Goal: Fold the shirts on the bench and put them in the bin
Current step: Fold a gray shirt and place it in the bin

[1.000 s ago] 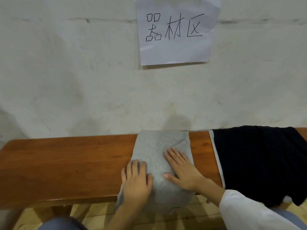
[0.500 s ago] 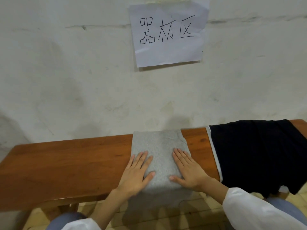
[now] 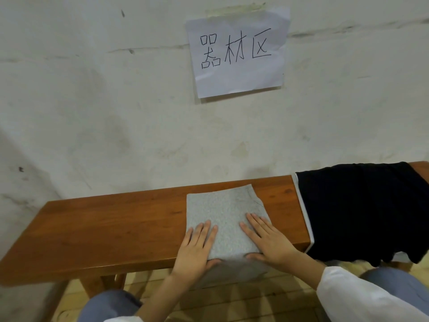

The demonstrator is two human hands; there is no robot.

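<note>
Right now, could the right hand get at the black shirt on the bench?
Probably yes: the right hand lies flat on the gray shirt, and only bare bench separates it from the black shirt.

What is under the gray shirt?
The wooden bench is under the folded gray shirt, whose near end hangs past the bench's front edge. The left hand and right hand lie flat on top. Anything else beneath is covered.

Folded shirt (image 3: 226,219): heathered grey. Second shirt (image 3: 362,212): navy-black, white edge trim. Bench (image 3: 111,226): reddish-brown wood. Paper sign (image 3: 236,52): white, black handwritten characters. Sleeve (image 3: 362,300): white.
</note>
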